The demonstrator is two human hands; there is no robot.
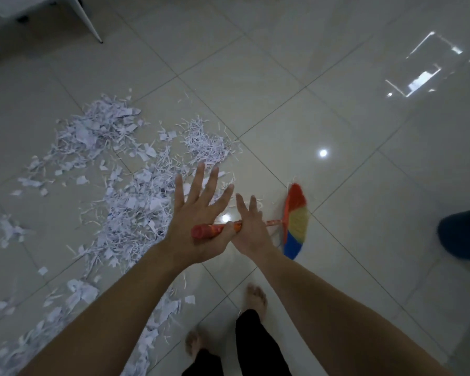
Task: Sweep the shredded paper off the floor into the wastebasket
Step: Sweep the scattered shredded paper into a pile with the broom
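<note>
Both hands, left [198, 213] and right [251, 226], lie flat with fingers straight, pressing the broom [295, 221] handle between the palms (perhaps to twirl it); shredded paper [125, 169] litters the floor's [337, 104] left side

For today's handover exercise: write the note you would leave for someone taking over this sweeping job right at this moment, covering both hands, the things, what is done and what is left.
Left hand: fingers spread straight, palm against the top of the broom handle.
Right hand: fingers straight, pressed on the handle from the other side; the handle is held between the two palms.
Broom head: on the tiled floor, right of the mess.
Shredded paper: spread wide across the tiles on the left, running toward the feet.
Done: nothing gathered yet.
Left: sweep it all together; no wastebasket in view.
</note>
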